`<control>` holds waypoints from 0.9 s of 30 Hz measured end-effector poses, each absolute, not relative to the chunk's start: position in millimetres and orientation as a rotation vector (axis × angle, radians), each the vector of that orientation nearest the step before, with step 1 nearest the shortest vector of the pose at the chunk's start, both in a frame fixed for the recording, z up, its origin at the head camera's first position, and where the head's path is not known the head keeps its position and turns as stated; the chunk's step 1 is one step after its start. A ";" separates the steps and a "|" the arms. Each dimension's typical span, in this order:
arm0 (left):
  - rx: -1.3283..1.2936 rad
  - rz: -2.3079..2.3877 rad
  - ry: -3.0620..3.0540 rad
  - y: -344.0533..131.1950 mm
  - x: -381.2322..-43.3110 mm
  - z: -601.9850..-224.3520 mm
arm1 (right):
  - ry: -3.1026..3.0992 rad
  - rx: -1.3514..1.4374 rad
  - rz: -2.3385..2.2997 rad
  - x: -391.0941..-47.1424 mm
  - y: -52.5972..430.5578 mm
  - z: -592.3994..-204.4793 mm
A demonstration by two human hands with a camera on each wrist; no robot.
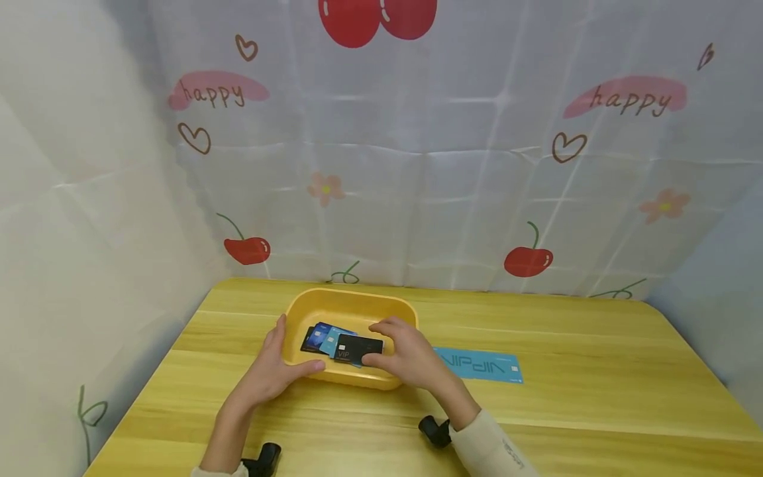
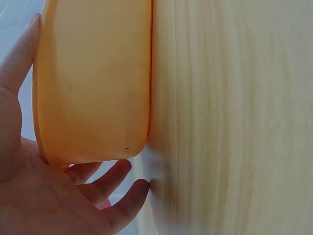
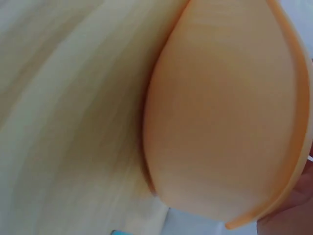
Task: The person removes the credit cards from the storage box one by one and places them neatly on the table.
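A yellow plastic basin (image 1: 352, 381) stands on the wooden table, with several overlapping bank-style cards inside. On top lies a black card marked VIP (image 1: 352, 351), over a light blue card (image 1: 330, 342) and a dark blue card (image 1: 318, 333). My left hand (image 1: 271, 371) holds the basin's left end, thumb along the front rim and fingers round the outer wall, as the left wrist view shows. Over the right side of the basin, my right hand (image 1: 408, 354) has thumb and fingers spread apart, the thumb tip right at the black card's lower right corner.
A long light blue card strip (image 1: 483, 366) with upside-down VIP lettering lies right of the basin. The wooden table (image 1: 596, 377) ends at a printed curtain (image 1: 453, 218) behind. Black wrist mounts (image 1: 435, 432) jut out near both sleeves.
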State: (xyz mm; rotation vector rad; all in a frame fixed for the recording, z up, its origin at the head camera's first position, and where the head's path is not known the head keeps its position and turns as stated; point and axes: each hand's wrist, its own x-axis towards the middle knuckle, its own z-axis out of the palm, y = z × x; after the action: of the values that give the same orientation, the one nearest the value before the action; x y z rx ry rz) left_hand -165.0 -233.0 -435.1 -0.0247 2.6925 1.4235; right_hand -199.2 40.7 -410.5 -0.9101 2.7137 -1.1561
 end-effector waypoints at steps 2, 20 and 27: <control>-0.020 1.422 2.691 -232.7 -165.0 -434.7 | 2.713 -0.906 -1.138 -200.8 38.8 -410.3; -0.027 1.425 2.673 -233.0 -165.1 -433.2 | 2.745 -0.895 -0.817 -208.9 18.4 -404.2; -0.033 1.414 2.671 -233.6 -164.6 -432.7 | 2.762 -0.868 -0.758 -214.2 9.9 -407.7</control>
State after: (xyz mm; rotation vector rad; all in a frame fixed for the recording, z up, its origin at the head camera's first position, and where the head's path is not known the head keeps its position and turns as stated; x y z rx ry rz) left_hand -164.6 -233.6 -432.7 -0.0331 2.6709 1.4144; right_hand -214.2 9.9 -407.7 -0.8685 2.7621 -0.7581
